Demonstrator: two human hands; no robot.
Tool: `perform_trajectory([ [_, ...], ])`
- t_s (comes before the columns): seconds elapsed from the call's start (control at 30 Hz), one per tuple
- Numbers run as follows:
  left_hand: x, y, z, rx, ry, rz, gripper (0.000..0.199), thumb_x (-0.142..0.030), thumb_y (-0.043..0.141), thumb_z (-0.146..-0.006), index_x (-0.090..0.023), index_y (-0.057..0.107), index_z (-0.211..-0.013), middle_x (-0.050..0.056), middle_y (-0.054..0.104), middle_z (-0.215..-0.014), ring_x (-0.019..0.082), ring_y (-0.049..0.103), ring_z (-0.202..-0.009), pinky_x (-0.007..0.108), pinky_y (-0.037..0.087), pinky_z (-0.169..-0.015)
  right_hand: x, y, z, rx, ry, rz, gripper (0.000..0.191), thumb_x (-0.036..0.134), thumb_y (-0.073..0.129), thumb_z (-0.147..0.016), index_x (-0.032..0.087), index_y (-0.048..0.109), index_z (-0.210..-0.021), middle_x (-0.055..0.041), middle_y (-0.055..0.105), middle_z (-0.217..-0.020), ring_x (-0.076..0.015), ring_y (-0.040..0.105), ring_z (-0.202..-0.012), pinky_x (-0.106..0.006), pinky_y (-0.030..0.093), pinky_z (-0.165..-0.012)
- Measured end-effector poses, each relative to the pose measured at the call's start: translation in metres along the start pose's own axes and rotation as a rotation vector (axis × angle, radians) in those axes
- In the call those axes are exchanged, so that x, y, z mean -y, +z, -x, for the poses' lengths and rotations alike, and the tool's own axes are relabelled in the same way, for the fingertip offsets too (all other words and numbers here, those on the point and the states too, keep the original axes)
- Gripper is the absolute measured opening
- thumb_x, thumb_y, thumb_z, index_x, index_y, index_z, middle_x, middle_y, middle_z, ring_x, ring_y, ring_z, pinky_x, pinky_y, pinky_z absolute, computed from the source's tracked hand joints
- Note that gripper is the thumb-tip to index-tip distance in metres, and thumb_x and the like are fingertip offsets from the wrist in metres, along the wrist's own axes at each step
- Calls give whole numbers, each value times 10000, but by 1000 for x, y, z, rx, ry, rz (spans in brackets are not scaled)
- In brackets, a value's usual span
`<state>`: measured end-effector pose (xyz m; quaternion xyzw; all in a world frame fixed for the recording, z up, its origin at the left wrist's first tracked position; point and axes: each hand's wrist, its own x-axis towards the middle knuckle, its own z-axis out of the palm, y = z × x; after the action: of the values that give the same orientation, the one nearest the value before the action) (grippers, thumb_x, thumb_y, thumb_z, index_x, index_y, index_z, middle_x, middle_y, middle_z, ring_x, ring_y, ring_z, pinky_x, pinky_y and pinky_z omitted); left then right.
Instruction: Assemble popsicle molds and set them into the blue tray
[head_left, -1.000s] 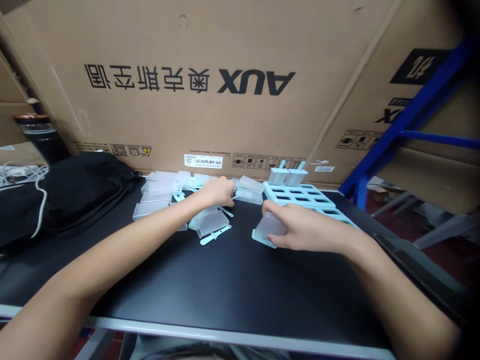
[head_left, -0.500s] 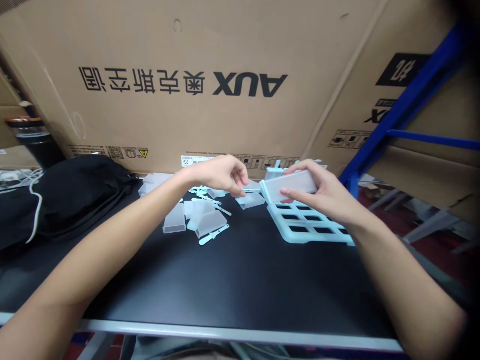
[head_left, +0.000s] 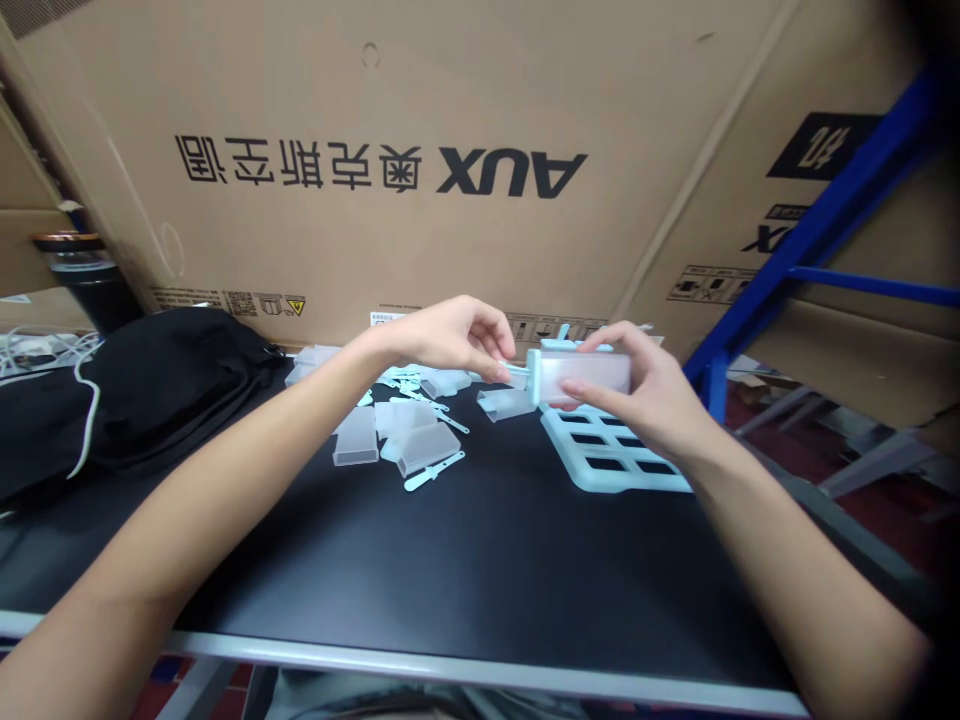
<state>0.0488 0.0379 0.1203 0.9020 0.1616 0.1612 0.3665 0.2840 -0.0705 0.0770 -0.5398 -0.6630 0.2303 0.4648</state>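
A: What can't you make out?

B: My right hand (head_left: 649, 395) covers the far side and right end of the mould cup (head_left: 581, 375), so I can't tell how far my fingers wrap it. The stick (head_left: 516, 372) between my left hand (head_left: 450, 340) and the cup is mostly hidden by my fingertips; can't tell if it's seated.

A: And the table?

B: The slotted tray (head_left: 607, 460) is partly behind my right wrist, far rows hidden. The pile of cups (head_left: 409, 440) runs behind my left forearm. Box label print is too small to read. The black bag (head_left: 150, 390) is cut by the left edge.
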Motion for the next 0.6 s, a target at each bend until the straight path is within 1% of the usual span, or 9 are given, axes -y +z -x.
perform_trajectory([
  [0.1, -1, 7, -3, -33, 46, 41, 293, -262, 737, -731, -122, 614, -957, 81, 689, -973, 165, 662, -899, 349, 517, -842, -2, 14, 1, 81, -30, -19, 468, 455, 792, -667, 252, 436, -895, 19, 592, -768, -188, 627, -710, -326, 493, -618],
  [0.17, -2, 10, -4, -39, 72, 100, 302, -240, 741, -728, -121, 598, -966, 78, 680, -968, 158, 664, -883, 353, 523, -843, -7, 22, 1, 145, -50, -66, 461, 441, 786, -685, 239, 410, -857, 17, 601, -778, -167, 617, -712, -303, 487, -623],
  [0.23, -3, 11, -4, -43, 97, 163, 327, -220, 754, -714, -122, 586, -977, 76, 672, -959, 151, 665, -867, 361, 527, -849, -13, 27, 0, 176, -79, -111, 455, 428, 784, -697, 238, 402, -856, 11, 621, -801, -160, 613, -727, -298, 491, -637],
  [0.33, -2, 10, -3, -57, 135, 209, 362, -215, 779, -690, -124, 583, -981, 82, 666, -977, 150, 663, -867, 376, 530, -855, -17, 30, -2, 134, -144, -125, 437, 403, 787, -704, 257, 445, -931, 17, 628, -793, -153, 597, -702, -295, 487, -618],
  [0.4, -3, 8, -2, -55, 148, 214, 357, -233, 781, -694, -122, 591, -975, 86, 667, -990, 154, 662, -879, 378, 529, -858, -16, 30, -3, 98, -175, -120, 441, 395, 780, -716, 278, 482, -1019, 16, 625, -797, -150, 586, -680, -294, 482, -588],
  [0.47, -4, 5, 0, -48, 149, 203, 333, -260, 772, -708, -121, 605, -960, 87, 674, -998, 159, 662, -898, 371, 525, -859, -13, 31, -3, 71, -193, -130, 451, 397, 764, -735, 294, 500, -1086, 4, 629, -841, -149, 585, -674, -290, 479, -556],
  [0.53, -6, 3, 2, -32, 141, 172, 315, -283, 760, -723, -123, 620, -955, 84, 682, -990, 164, 663, -905, 359, 524, -850, -11, 32, -3, 41, -214, -152, 420, 392, 747, -755, 297, 508, -1087, -4, 626, -878, -144, 590, -679, -279, 479, -535],
  [0.6, -7, 2, 4, -9, 141, 136, 320, -281, 758, -725, -131, 626, -976, 74, 692, -965, 163, 669, -888, 345, 526, -826, -11, 33, -3, -3, -238, -166, 377, 386, 738, -765, 290, 511, -1051, 2, 616, -868, -134, 593, -669, -268, 485, -527],
])
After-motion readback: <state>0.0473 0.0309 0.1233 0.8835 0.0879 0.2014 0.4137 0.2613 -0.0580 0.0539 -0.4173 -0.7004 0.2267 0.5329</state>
